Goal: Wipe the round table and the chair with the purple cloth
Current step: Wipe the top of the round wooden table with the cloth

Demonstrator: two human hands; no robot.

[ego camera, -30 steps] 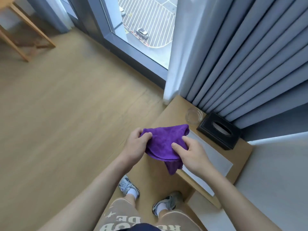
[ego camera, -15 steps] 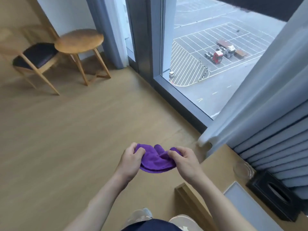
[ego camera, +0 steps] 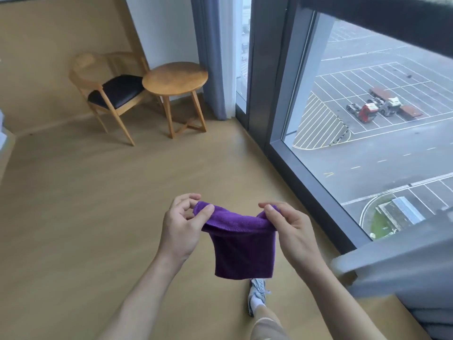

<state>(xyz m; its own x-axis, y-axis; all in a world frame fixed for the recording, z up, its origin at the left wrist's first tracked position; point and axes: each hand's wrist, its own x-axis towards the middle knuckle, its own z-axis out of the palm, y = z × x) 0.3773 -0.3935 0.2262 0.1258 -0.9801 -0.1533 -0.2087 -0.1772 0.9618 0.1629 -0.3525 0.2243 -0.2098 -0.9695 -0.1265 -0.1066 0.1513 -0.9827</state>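
Both hands, left hand point(ego camera: 180, 227) and right hand point(ego camera: 291, 229), pinch the purple cloth point(ego camera: 241, 244); bare wooden floor point(ego camera: 98, 204) lies between it and the round table point(ego camera: 175, 78), chair point(ego camera: 110, 89) just beside.

Single head-worn wide-angle view, facing forward and down.

The camera looks from the person's head height over both forearms, which enter from the bottom edge. The left hand point(ego camera: 180, 231) and right hand point(ego camera: 291, 231) sit closest to the lens, in the lower centre, with the purple cloth point(ego camera: 241, 244) between them. The round table point(ego camera: 175, 78) and chair point(ego camera: 110, 87) lie far off at upper left. The window point(ego camera: 367, 133) runs along the right side. Straight lines bend toward the frame edges.
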